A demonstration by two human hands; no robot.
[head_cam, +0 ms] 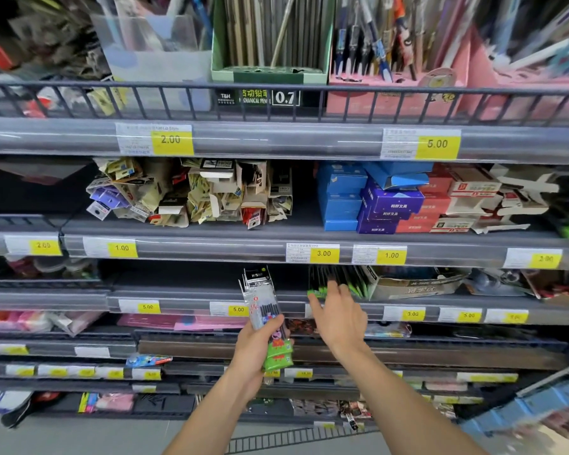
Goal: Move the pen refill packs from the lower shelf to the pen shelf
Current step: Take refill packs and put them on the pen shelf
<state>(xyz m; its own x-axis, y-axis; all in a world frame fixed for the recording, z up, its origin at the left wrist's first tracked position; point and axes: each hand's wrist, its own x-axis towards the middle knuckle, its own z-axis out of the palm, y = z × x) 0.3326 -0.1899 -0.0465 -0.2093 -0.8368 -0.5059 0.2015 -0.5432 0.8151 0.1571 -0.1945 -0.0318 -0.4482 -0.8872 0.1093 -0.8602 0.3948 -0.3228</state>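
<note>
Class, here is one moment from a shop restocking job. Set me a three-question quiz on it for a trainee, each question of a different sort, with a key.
1. True or false: the left hand grips a bundle of refill packs.
2. Which price tag sits on the shelf edge under the green pencil box? A 2.00 B 9.00 C 7.50
3. Fill in: the right hand reaches with straight fingers toward the ____-tipped packs.

Key: 1 true; 2 A; 3 green.
</note>
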